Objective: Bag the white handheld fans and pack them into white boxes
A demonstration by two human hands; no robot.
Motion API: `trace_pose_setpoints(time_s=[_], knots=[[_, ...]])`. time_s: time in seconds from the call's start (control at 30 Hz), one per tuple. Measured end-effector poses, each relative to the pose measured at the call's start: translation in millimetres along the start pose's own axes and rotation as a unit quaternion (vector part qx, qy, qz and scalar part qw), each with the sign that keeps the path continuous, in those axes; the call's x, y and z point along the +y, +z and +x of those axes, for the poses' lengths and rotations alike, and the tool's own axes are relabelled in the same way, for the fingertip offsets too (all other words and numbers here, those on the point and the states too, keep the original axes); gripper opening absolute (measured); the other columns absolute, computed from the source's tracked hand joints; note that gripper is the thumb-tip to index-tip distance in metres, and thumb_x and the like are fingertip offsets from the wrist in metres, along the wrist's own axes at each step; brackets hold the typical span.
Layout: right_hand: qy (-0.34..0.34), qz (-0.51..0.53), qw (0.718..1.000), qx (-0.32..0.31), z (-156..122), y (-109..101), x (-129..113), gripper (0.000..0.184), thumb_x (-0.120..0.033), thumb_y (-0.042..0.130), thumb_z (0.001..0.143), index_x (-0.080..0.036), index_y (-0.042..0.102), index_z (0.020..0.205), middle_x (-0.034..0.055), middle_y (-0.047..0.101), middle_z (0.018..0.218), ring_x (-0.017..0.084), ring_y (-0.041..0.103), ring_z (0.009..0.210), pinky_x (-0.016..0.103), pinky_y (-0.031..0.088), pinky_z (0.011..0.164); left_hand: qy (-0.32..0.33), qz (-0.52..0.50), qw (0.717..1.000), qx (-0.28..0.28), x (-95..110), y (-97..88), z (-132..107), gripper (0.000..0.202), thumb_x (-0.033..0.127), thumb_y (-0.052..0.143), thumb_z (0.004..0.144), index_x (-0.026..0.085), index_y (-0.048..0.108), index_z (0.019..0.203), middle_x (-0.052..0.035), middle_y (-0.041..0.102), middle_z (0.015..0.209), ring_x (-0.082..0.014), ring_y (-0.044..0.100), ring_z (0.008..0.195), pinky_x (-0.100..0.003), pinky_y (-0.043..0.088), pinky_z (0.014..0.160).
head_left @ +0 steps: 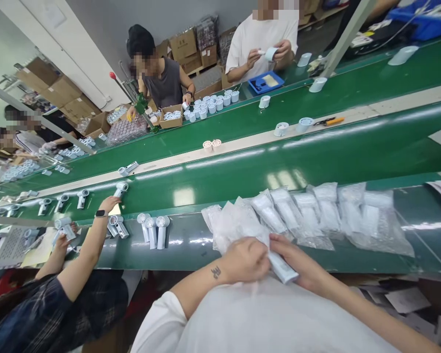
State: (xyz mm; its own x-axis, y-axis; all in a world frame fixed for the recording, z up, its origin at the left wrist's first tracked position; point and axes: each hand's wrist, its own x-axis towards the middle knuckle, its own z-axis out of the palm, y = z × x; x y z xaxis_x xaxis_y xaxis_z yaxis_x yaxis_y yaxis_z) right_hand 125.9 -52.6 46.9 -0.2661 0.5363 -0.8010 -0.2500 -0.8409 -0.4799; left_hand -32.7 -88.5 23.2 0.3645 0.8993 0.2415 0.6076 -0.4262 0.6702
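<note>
My right hand (pixel 297 257) is closed around a light-blue handheld fan (pixel 282 268); the lower end of its handle points down toward my body, and its head is hidden. Right beside it, my left hand (pixel 248 257) is curled into a fist, slightly blurred, at a crumpled clear plastic bag (pixel 233 223). The bag seems pinched in those fingers, though they cover the spot. Several bagged fans (pixel 308 213) lie in a row on the bench beyond my hands. Three unbagged fans (pixel 152 230) lie to the left.
A green conveyor belt (pixel 250 169) runs across beyond the bench. At my left, a co-worker's arm (pixel 91 240) reaches over fans on the belt. Opposite, two people handle parts near a blue tray (pixel 265 82). Orange-handled pliers (pixel 332 121) lie on the divider.
</note>
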Motion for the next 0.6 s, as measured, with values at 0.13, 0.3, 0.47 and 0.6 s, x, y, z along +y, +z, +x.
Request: trace_pose_setpoints(time_s=[0.13, 0.3, 0.47, 0.6], knots=[[0.048, 0.016, 0.999, -0.002, -5.2, -6.8, 1.3, 0.03, -0.021, 0.072, 0.074, -0.026, 0.047, 0.09, -0.0041, 0.062, 0.065, 0.016, 0.061, 0.053, 0.029, 0.054, 0.054, -0.174, -0.159, 0.972, 0.012, 16.9, -18.9, 11.6, 0.012, 0.014, 0.054, 0.075, 0.017, 0.058, 0.085, 0.0022, 0.056, 0.068, -0.0097, 0.051, 0.059, -0.02, 0.043, 0.056], [-0.142, -0.226, 0.964, 0.014, -23.6, -28.5, -12.8, 0.027, -0.04, 0.066, 0.078, -0.022, 0.051, 0.065, -0.0001, 0.054, 0.063, 0.016, 0.053, 0.061, 0.027, 0.046, 0.057, -0.283, -0.257, 0.924, -0.004, 15.1, -24.9, 26.4, 0.015, 0.009, 0.055, 0.067, 0.015, 0.062, 0.08, 0.0058, 0.05, 0.059, -0.0065, 0.044, 0.052, -0.018, 0.036, 0.051], [-0.34, -0.448, 0.825, -0.052, -61.3, -58.3, -46.8, 0.033, -0.05, 0.059, 0.084, -0.022, 0.061, 0.066, 0.0053, 0.06, 0.075, 0.02, 0.054, 0.072, 0.033, 0.046, 0.07, -0.287, -0.319, 0.903, 0.019, 24.4, -40.5, 41.9, 0.017, 0.01, 0.054, 0.069, 0.014, 0.066, 0.08, 0.0036, 0.053, 0.058, -0.0081, 0.047, 0.052, -0.019, 0.039, 0.051], [-0.223, -0.188, 0.956, 0.04, -57.0, -75.9, -48.0, 0.04, -0.062, 0.059, 0.079, -0.023, 0.06, 0.069, 0.0044, 0.06, 0.071, 0.021, 0.058, 0.066, 0.034, 0.052, 0.061, -0.08, -0.289, 0.953, 0.03, 53.4, -42.6, 54.5, 0.014, 0.014, 0.054, 0.074, 0.016, 0.068, 0.078, -0.0032, 0.065, 0.072, -0.0124, 0.059, 0.067, -0.024, 0.049, 0.066]])
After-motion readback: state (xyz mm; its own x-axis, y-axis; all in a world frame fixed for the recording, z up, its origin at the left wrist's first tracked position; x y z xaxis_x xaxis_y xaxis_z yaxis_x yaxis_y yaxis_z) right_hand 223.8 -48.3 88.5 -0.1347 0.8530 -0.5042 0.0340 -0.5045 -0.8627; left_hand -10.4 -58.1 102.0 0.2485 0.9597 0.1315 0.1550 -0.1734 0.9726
